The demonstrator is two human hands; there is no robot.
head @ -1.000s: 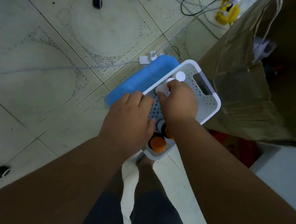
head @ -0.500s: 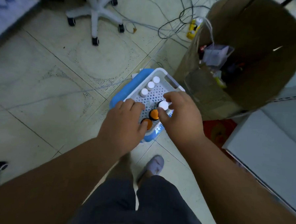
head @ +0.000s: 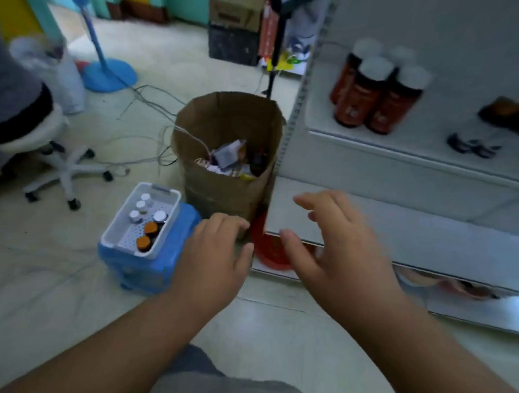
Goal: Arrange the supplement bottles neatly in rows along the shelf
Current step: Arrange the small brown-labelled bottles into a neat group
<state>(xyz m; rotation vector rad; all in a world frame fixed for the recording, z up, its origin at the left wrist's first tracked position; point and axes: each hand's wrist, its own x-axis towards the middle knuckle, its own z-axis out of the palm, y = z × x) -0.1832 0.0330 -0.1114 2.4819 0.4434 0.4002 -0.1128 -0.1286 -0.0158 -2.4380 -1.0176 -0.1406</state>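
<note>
While both hands are hovering bare over the floor, the job is looking only partly done, as set out below.

Shelf stock: four dark red supplement bottles [head: 375,94] with pale caps are standing in a tight cluster at the left end of the upper shelf [head: 375,142]; this is reading as the part already placed, though motion blur is hiding how straight the rows are.

Further along the shelf: two dark blurred items [head: 493,127] are sitting well apart from that cluster; what they are cannot be told.

Bottles waiting: the white basket [head: 112,233], resting on a blue stool [head: 177,252] beside the cardboard bin [head: 224,152], is holding six bottles: four white-capped bottles [head: 144,210] and two orange-capped bottles [head: 147,235].

Left hand: the left hand [head: 216,257] is hanging just right of the basket with fingers loosely bent, gripping nothing.

Right hand: the right hand [head: 337,245] is spreading its fingers in front of the lower shelf [head: 430,235], palm down, also carrying nothing.

Progress: judging by the counts, less than half of the bottles are sitting on the shelf.

Remaining: the basket bottles are needing to be lifted out, carried to the shelf and lined up.
</note>
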